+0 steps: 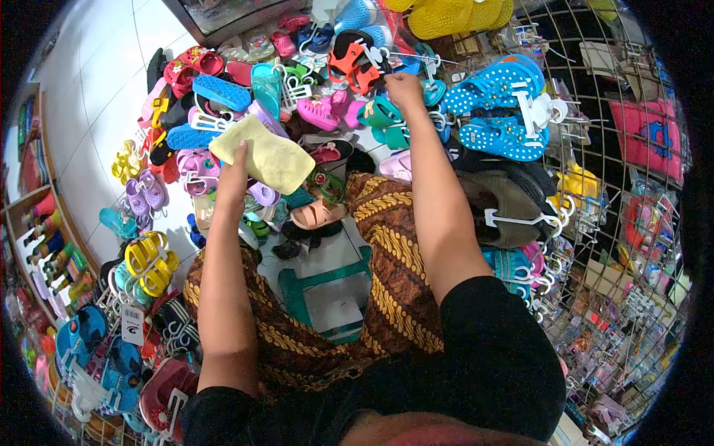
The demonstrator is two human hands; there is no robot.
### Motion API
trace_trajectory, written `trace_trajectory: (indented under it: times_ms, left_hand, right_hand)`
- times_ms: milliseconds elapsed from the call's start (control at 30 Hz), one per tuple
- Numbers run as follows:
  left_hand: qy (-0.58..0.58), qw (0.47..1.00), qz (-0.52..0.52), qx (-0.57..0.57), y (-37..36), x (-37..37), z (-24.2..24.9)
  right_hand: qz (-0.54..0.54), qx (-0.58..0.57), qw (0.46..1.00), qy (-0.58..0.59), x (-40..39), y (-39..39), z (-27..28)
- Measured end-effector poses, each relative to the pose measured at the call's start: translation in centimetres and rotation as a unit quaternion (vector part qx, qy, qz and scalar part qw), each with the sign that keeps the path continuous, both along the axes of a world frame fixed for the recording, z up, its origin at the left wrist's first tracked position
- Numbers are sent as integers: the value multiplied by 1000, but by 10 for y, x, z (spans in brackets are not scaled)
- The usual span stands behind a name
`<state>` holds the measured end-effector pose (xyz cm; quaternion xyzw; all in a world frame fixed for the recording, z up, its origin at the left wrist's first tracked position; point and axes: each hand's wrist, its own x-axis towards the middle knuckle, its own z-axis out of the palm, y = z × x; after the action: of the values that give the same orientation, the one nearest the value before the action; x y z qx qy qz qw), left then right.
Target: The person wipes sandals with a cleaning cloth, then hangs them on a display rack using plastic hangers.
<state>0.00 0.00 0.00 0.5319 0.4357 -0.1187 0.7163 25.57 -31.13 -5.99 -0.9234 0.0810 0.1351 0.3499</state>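
Observation:
My left hand (236, 165) grips a pale yellow cloth (271, 156), thumb on top, above the pile of footwear. My right hand (404, 91) is stretched forward with curled fingers, close beside a pair of red-and-black sandals (354, 68) on a white plastic hanger. What those fingers hold is hidden. Green sandals (382, 111) lie just below my right hand. Pink clogs (321, 110) sit between my two hands, and a blue sandal (222, 92) lies beyond the cloth.
Blue polka-dot clogs (494, 97) and dark shoes (506, 201) hang on a wire rack (595, 141) at right. Yellow sandals (151, 262) and more footwear crowd the left. A green stool (327, 279) stands between my knees. White floor tiles (104, 74) show at upper left.

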Motion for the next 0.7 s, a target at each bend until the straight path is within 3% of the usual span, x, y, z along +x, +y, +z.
trace_trajectory:
  times_ms: [167,200,300,367,433,533,633,700]
  left_hand:
    - [-2,1000,8,-5,1,0,7]
    - [-13,1000,18,3,-2,0,2]
    - [23,1000,5,-10,-1,2,3]
    - [14,1000,12,-10,-2,2,2]
    - [5,1000,14,-3,-2,2,-1]
    - [-6,1000,11,11,-2,3,-2]
    - [-15,1000,15,6,-4,3,-1]
    - [-15,1000,17,1,-4,4,-1]
  right_hand:
    - [6,49,999,18,0,1,-12]
    - [-14,81,995,58,-8,9,12]
    - [7,69,993,95,-10,7,13]
    - [149,27,980,126,-2,-12,-21]
    - [193,3,963,187,-6,-6,-9]
    - [123,20,951,282,-11,5,8]
    - [115,19,966,230,-10,9,12]
    - [30,45,996,77,-3,4,6]
